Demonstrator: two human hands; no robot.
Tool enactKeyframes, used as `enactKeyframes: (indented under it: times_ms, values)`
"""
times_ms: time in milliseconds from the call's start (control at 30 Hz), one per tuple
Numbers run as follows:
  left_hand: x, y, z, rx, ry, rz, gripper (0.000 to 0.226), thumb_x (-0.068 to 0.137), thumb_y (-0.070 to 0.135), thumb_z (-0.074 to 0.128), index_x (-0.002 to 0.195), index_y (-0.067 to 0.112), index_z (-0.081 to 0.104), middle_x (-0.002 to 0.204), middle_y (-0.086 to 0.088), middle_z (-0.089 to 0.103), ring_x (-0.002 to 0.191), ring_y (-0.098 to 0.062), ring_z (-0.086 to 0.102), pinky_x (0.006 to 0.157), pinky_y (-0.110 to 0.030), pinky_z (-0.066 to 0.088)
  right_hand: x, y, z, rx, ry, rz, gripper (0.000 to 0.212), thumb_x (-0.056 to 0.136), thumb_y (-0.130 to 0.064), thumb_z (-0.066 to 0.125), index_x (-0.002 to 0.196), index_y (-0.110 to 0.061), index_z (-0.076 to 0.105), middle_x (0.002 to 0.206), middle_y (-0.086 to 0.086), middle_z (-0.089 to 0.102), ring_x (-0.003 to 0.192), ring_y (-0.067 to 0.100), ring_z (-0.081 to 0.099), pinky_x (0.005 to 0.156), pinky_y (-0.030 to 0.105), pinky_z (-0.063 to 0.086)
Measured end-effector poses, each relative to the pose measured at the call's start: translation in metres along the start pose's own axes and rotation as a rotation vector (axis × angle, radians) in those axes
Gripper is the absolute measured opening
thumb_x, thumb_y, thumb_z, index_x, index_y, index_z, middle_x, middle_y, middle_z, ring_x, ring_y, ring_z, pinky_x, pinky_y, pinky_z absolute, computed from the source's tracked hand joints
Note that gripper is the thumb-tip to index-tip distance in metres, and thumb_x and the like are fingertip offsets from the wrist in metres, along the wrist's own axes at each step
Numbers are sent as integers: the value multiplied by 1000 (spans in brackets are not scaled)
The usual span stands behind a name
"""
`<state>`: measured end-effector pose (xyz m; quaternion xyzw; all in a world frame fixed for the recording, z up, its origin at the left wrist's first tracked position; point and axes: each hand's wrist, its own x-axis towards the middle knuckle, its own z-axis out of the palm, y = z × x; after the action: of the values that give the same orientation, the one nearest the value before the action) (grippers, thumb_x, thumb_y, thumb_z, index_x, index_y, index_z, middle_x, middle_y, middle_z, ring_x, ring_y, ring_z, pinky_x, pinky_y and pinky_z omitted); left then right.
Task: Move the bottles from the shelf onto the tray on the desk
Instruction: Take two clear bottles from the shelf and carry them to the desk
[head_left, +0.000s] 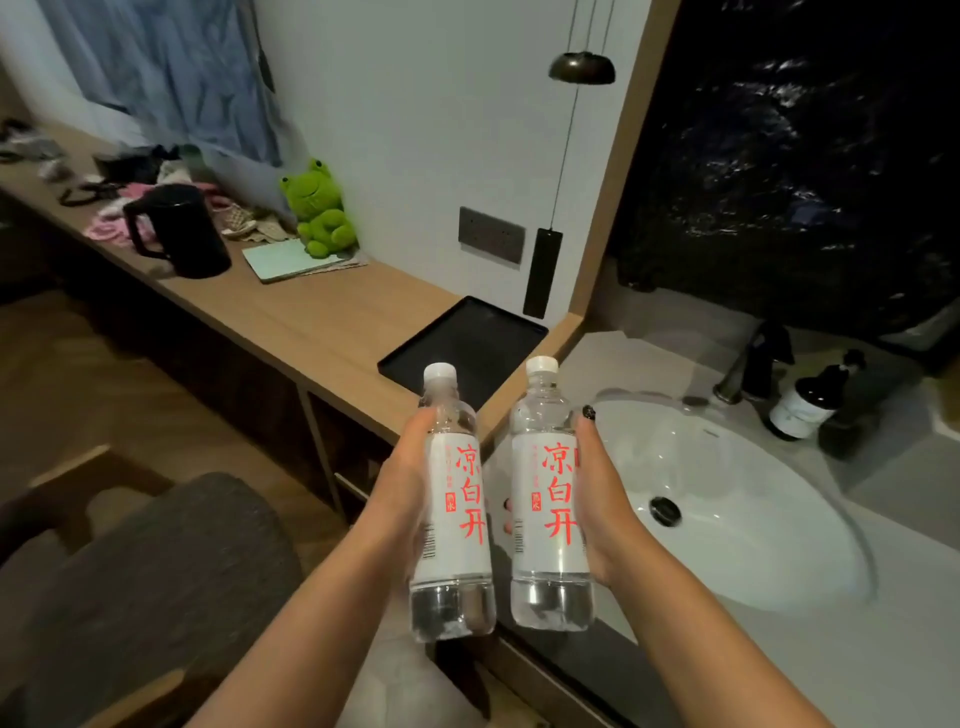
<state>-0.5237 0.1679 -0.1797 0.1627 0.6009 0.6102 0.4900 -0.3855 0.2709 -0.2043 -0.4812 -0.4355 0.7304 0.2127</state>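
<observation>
Left grip (410, 467): wrapped round clear plastic water bottle (452, 519).
Right grip (597, 499): wrapped round its twin (550, 509).
Flat black rectangular tray (467, 338): bare, beyond both.
Left: setting both down.

Bare forearms; dark polish on a thumbnail (588, 411).

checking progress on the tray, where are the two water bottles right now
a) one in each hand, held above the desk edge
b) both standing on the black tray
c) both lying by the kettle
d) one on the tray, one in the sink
a: the left hand grips the left bottle, the right hand the right bottle, and the black tray holds nothing.
</observation>
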Motion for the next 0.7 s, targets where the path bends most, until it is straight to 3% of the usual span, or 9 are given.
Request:
enactKeyframes:
  times_ms: [167,300,433,600,700]
  values:
    - [57,35,-57,119,-56,30,40,93,56,45,96,18,58,76,-14,62,67,-31,61,76,-51,55,42,-11,60,10,-1,-32,54,91,-67,35,81,-20,57,61,3,65,53,17,63,58,29,50]
    - [93,50,-79,33,-60,-23,44,90,59,46,100,18,58,78,-13,58,67,-26,58,74,-44,54,75,-21,88,-1,-26,-6,55,91,-68,35,86,-18,57,62,4,65,55,18,63,58,29,50]
    - [132,66,-87,-13,-98,-79,45,88,59,47,97,15,55,69,-8,55,58,-20,56,61,-35,51,115,-39,106,-53,-35,-10,57,91,-68,32,83,-17,57,61,4,65,55,18,63,58,28,51]
    - [183,86,-96,-22,-115,-118,46,87,59,47,98,15,56,72,-9,55,62,-23,55,69,-39,49,169,-68,126,-55,-42,-4,61,90,-71,31,77,-18,57,64,5,63,59,22,62,73,40,50]
    - [210,102,-105,11,-129,-136,55,86,62,47,108,12,57,73,-10,57,66,-25,56,72,-40,50,193,-89,137,-62,-56,3,63,90,-71,31,77,-16,58,64,6,64,61,23,63,71,39,51]
